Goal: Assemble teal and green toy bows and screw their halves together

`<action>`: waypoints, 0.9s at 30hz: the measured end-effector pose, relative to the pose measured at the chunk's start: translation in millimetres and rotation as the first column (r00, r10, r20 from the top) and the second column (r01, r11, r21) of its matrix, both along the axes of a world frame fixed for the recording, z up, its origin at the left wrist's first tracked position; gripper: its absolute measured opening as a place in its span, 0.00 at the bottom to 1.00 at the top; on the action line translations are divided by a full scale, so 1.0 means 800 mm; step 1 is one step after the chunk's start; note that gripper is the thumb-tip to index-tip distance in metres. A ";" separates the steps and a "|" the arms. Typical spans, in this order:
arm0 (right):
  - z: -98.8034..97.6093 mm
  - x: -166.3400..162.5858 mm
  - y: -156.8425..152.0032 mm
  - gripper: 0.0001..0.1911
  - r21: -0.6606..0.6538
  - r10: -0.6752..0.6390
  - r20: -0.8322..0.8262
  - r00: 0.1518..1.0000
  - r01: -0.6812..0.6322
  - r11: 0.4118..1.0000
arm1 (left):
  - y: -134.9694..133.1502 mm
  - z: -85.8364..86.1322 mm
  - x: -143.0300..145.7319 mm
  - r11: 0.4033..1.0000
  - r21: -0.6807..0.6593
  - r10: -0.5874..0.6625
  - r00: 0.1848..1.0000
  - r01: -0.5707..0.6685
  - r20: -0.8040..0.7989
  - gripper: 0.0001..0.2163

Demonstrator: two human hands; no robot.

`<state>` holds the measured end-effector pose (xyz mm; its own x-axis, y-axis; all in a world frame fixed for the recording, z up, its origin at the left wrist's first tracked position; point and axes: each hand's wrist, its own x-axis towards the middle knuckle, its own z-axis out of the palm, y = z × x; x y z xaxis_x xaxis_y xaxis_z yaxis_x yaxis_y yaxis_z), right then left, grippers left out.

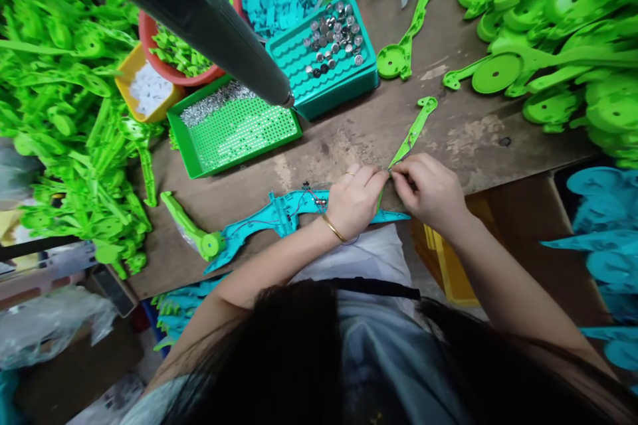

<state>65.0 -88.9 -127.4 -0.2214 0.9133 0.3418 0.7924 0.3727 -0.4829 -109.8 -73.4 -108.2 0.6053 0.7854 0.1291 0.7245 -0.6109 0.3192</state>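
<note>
Wire (pixel 259 221) is laid along the blue frame (pixel 285 214); at the right limb (pixel 413 134), seemingly unfinished, something indiscernible is pinched by left hand (pixel 355 202) and right hand (pixel 429 187).

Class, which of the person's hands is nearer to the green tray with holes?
Left. The left hand is right of the green tray, closer to the person's body; the right hand is farther right, beyond the left.
</note>
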 end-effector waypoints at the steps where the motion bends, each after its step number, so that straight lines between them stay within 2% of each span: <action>1: 0.000 -0.001 -0.002 0.06 0.009 0.002 -0.005 1.000 -0.002 1.000 | 0.000 0.000 0.000 1.000 -0.016 -0.003 1.000 0.003 -0.005 0.13; 3: 0.002 -0.004 -0.010 0.09 0.016 0.012 0.041 0.999 -0.013 1.000 | 0.001 -0.001 0.001 0.999 -0.043 0.000 1.000 -0.001 -0.009 0.14; 7: 0.017 -0.007 -0.026 0.15 -0.017 0.021 0.340 0.940 -0.016 1.000 | 0.000 0.001 0.003 0.999 -0.045 0.019 1.000 -0.019 -0.011 0.14; 9: 0.023 -0.003 -0.029 0.17 -0.052 0.031 0.382 0.923 -0.012 0.999 | -0.001 0.003 0.004 1.000 -0.020 0.016 1.000 -0.017 -0.020 0.13; 13: 0.024 0.017 -0.019 0.14 -0.165 0.052 0.111 0.992 -0.033 0.986 | -0.001 0.007 0.003 0.999 0.045 -0.015 1.000 0.016 -0.013 0.13; 16: 0.021 0.027 -0.007 0.11 -0.142 -0.008 -0.022 1.000 0.005 0.990 | 0.000 0.007 0.003 0.995 0.097 -0.034 0.999 0.034 -0.006 0.11; 22: 0.019 0.027 0.009 0.08 -0.175 -0.007 -0.046 0.999 -0.001 0.985 | 0.000 0.007 0.003 0.996 0.081 -0.030 0.999 0.032 -0.029 0.11; 27: 0.015 0.033 0.020 0.10 -0.179 -0.023 0.032 0.999 0.028 0.983 | 0.000 0.006 0.004 0.989 0.141 -0.035 0.999 0.038 -0.022 0.09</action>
<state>91.2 -72.8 -115.1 -0.2049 0.9647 0.1657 0.8156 0.2618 -0.5161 -106.5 -73.7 -103.2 0.6368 0.7374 0.2251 0.7059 -0.6751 0.2144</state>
